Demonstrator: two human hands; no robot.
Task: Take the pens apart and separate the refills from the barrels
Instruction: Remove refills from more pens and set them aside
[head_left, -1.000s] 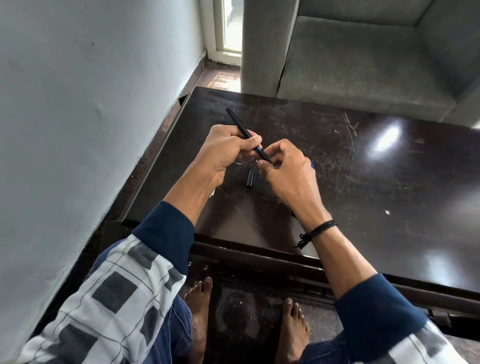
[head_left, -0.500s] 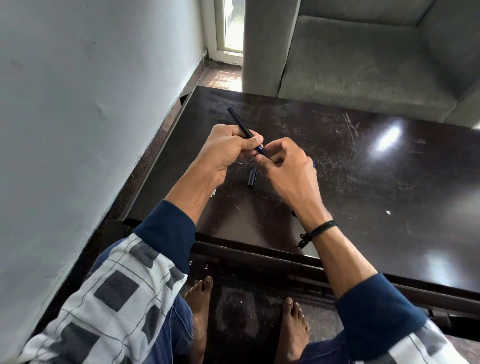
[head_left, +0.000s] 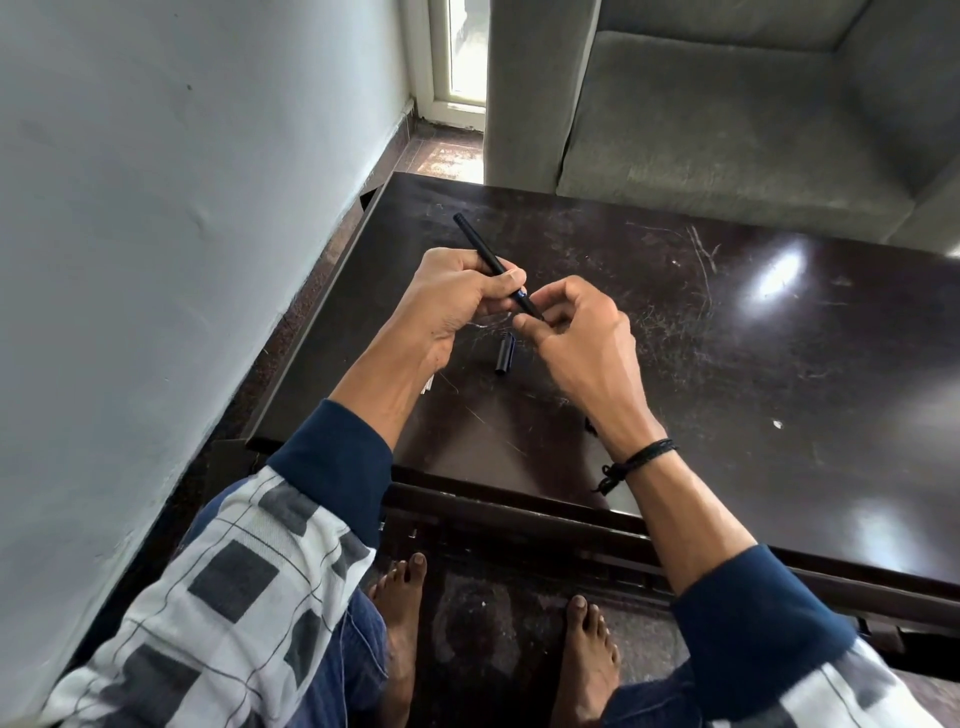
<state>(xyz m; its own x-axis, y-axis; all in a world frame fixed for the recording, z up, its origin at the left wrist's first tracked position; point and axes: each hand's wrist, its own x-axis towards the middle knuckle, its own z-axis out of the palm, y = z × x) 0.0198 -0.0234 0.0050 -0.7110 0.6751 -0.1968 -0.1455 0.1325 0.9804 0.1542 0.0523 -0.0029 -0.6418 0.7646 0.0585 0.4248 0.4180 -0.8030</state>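
One black pen (head_left: 480, 247) is being worked on above the dark bench (head_left: 753, 374), and it looks only partly undone. The left hand (head_left: 457, 299) is wrapped round its barrel, with the rear end pointing away toward the wall. The right hand (head_left: 582, 338) pinches the writing end between thumb and fingertips, apparently to unscrew the tip or draw out the refill. A short black cap (head_left: 505, 356) lies on the bench just below the two hands, so uncapping seems done. No refill is visibly out of the barrel yet. A pale sliver (head_left: 429, 385) shows beside the left wrist, possibly refills already removed, but it is too hidden to tell. How many pens remain cannot be judged.
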